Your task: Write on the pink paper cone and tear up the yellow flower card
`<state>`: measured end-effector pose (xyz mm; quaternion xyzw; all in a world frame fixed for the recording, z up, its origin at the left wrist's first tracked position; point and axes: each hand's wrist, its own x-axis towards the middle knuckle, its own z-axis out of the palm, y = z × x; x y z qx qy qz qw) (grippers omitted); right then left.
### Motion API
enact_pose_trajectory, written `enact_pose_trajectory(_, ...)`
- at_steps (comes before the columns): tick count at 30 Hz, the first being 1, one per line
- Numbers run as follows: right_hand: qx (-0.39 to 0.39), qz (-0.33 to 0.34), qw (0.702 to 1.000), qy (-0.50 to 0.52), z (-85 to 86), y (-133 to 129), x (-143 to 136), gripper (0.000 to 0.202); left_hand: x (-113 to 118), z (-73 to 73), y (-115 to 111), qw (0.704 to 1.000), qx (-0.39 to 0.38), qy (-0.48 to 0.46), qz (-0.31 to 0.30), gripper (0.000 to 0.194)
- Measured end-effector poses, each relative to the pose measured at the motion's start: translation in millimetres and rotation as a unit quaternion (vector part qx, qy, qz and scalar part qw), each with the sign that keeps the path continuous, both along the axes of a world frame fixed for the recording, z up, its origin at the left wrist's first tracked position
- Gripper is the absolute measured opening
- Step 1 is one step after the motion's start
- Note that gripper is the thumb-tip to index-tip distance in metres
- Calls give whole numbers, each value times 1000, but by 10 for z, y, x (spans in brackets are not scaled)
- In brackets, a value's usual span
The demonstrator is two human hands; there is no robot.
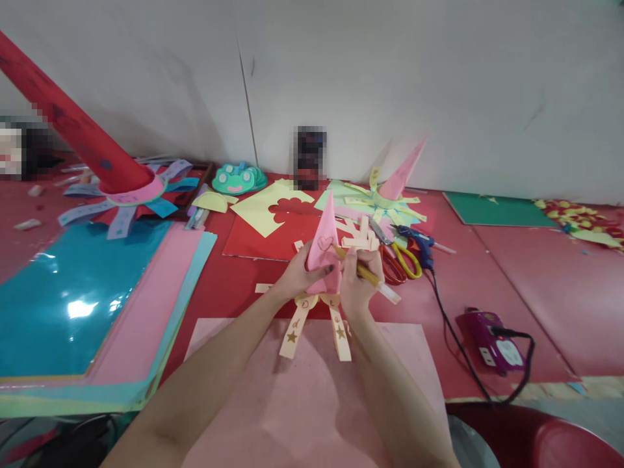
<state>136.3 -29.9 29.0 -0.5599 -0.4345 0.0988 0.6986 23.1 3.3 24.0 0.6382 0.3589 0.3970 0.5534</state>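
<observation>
Scissors (385,240) lie between the paper cone (325,237) and the glue gun (425,248).

1. a red cone (100,143) with a pink band (138,195) and paper strips (121,222), at the left of the red bench (517,260);
2. stacked blue, pink and green sheets (82,299) in front of it;
3. green frog-face cutouts (236,179) near the wall (439,78);
4. a tilted pink cone (403,170) with yellow strips (413,200) at its base;
5. a blue glue gun (423,247), its cord (441,307) running to a purple socket box (492,341);
6. a green sheet (497,209) beside yellow and red scraps (585,218)
</observation>
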Motion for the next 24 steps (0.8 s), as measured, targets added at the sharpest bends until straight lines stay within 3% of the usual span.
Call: enact_pose_trajectory(24,-4,7,1000,-5,32,-15,-16,30,0,-15,-1,1000,8,-4,7,52)
